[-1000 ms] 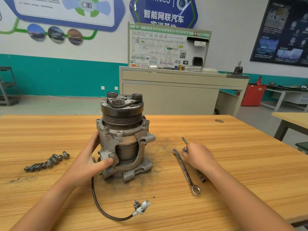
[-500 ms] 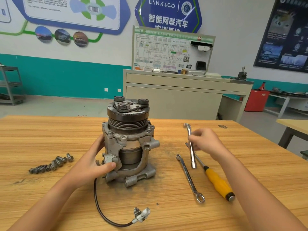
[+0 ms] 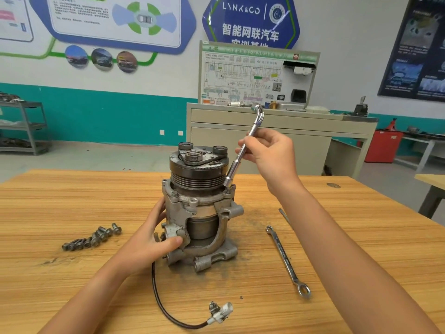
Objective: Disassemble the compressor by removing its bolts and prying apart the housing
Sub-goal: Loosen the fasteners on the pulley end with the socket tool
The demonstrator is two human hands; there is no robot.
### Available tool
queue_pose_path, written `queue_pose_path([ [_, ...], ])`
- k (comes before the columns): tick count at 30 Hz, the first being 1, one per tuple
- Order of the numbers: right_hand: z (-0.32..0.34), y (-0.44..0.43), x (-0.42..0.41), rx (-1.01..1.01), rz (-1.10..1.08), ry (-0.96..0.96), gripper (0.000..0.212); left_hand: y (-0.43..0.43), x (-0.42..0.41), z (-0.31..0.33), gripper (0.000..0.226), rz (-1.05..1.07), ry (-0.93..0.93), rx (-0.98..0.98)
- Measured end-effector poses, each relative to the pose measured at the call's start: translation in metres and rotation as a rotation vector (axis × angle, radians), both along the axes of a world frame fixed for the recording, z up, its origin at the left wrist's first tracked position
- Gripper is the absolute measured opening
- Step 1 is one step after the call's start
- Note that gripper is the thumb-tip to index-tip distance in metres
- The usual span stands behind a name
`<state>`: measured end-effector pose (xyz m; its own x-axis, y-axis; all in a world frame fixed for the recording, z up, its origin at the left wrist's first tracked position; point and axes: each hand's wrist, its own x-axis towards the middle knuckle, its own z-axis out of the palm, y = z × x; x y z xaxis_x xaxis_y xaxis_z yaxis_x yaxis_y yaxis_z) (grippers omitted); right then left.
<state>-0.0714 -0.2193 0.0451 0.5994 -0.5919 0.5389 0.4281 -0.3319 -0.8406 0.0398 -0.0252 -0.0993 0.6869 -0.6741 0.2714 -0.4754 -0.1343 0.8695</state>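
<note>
A grey metal compressor (image 3: 199,208) stands upright on the wooden table (image 3: 361,237), its black pulley on top. My left hand (image 3: 151,239) grips its lower left side, thumb across a front lug. My right hand (image 3: 269,153) holds an L-shaped socket wrench (image 3: 243,153) tilted, bent end up. The wrench's socket end sits at a bolt on the compressor's upper right flange. Several removed bolts (image 3: 92,237) lie in a row to the left.
A combination spanner (image 3: 286,259) lies on the table right of the compressor. The tip of a screwdriver (image 3: 283,214) shows beside my right forearm. A black cable with a white connector (image 3: 220,312) trails from the compressor toward me. A cabinet with a training board (image 3: 257,78) stands behind the table.
My right hand picked the socket wrench up off the table and carried it up and left to the compressor's upper right flange. The left hand kept its hold.
</note>
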Motion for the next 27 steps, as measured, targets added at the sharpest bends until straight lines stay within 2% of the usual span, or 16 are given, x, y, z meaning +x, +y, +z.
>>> queue_pose_path([
  [7, 0.002, -0.001, 0.004, -0.164, 0.006, 0.06, 0.021, 0.001, -0.002, 0.003, 0.095, 0.003, 0.006, 0.011],
  [10, 0.007, -0.002, 0.004, -0.248, 0.109, 0.106, 0.022, 0.007, -0.008, 0.013, 0.097, -0.011, -0.007, 0.079],
  [12, 0.011, -0.001, 0.005, -0.303, 0.185, 0.152, 0.025, 0.014, -0.014, 0.026, 0.097, 0.075, -0.038, 0.115],
  [14, 0.013, 0.0, 0.008, -0.329, 0.216, 0.184, 0.026, 0.02, -0.019, 0.044, 0.085, 0.243, -0.046, 0.016],
  [16, 0.015, -0.001, 0.01, -0.316, 0.238, 0.2, 0.025, 0.023, -0.023, 0.069, 0.059, 0.404, -0.115, -0.174],
  [18, 0.017, -0.001, 0.01, -0.334, 0.277, 0.229, 0.024, 0.018, -0.028, 0.101, 0.035, 0.459, -0.235, -0.346],
  [20, 0.02, -0.002, 0.01, -0.38, 0.307, 0.267, 0.022, 0.002, -0.031, 0.134, 0.027, 0.41, -0.399, -0.4],
  [23, 0.018, -0.004, 0.01, -0.337, 0.363, 0.253, 0.021, -0.034, -0.029, 0.175, 0.032, 0.303, -0.579, -0.287],
  [25, 0.016, -0.004, 0.01, -0.277, 0.407, 0.239, 0.022, -0.053, -0.02, 0.194, 0.03, 0.184, -0.575, -0.161],
  [27, 0.017, -0.005, 0.01, -0.262, 0.425, 0.249, 0.021, -0.062, -0.012, 0.202, 0.018, 0.039, -0.507, -0.068],
])
